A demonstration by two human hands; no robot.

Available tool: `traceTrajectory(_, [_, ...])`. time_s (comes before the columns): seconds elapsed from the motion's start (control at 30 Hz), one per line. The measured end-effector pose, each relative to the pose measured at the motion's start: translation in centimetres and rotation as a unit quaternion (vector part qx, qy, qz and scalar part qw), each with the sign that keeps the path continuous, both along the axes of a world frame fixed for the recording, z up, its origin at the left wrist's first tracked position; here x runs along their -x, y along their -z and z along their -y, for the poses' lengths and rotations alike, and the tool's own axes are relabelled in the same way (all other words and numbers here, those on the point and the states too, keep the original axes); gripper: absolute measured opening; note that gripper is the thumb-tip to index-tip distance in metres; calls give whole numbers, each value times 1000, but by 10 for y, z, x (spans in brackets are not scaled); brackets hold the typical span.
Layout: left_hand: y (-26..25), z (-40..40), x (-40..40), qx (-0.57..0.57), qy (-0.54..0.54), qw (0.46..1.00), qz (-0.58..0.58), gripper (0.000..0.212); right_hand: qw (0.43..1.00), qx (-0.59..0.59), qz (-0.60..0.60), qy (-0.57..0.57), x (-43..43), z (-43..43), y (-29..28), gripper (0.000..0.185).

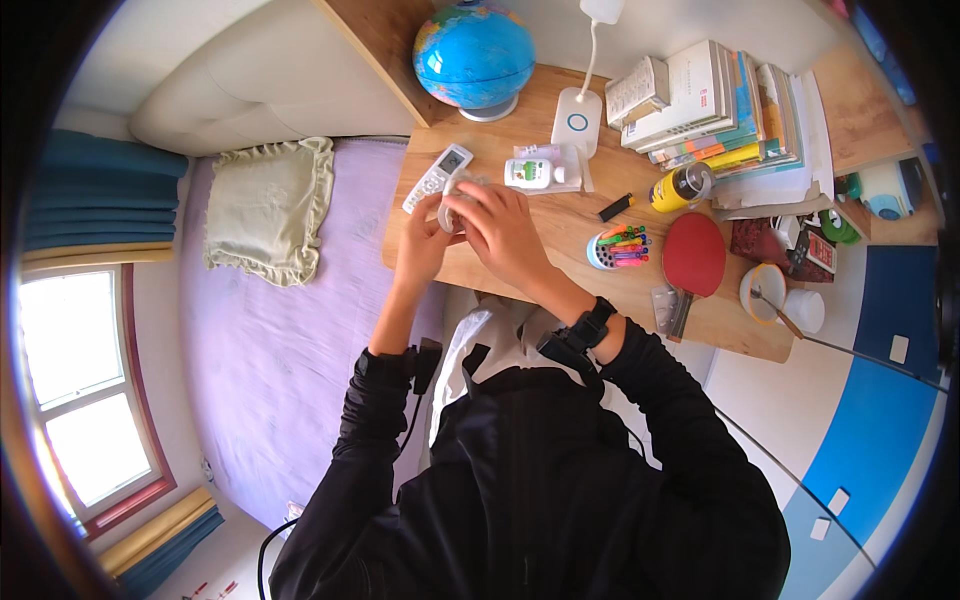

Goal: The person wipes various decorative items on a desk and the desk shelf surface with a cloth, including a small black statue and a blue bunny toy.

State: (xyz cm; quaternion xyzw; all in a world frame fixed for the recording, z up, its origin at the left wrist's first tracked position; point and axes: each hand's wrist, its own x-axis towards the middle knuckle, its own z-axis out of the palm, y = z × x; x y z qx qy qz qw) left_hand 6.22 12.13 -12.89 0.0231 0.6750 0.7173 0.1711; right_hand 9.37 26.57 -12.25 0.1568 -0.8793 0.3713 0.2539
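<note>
Above the near edge of the wooden desk, my left hand [421,251] and my right hand [501,234] meet around a small whitish, rounded object [447,216]. Fingers cover much of it, so its exact kind cannot be told. The fingers of my right hand curl over its top, while my left hand grips its near left side. Just beyond them lies a white remote control [436,178] with a small screen. A white plastic bottle [529,173] with a green label rests on its side to the right, on a clear plastic packet [576,171].
On the desk [487,271] stand a globe [474,56], a white lamp [577,124] and stacked books [694,105]. Rightward are a lighter [616,208], a yellow canister [671,191], a marker holder [602,253], a red table tennis paddle [694,255] and a bowl [756,304]. A bed [300,360] adjoins at left.
</note>
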Motion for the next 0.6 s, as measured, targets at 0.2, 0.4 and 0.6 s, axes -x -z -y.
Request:
traceTrajectory(0.2, [-16, 16, 4, -11, -35, 999, 4, 37, 998, -32, -49, -14, 14, -3, 8, 40])
traceTrajectory(0.4, [-50, 50, 39, -108, -47, 993, -31, 38, 881, 385, 246, 126, 34, -47, 54, 26])
traceTrajectory(0.6, [-31, 44, 57, -81, 102, 987, 94, 34, 622, 698, 350, -63, 38, -1, 6, 32])
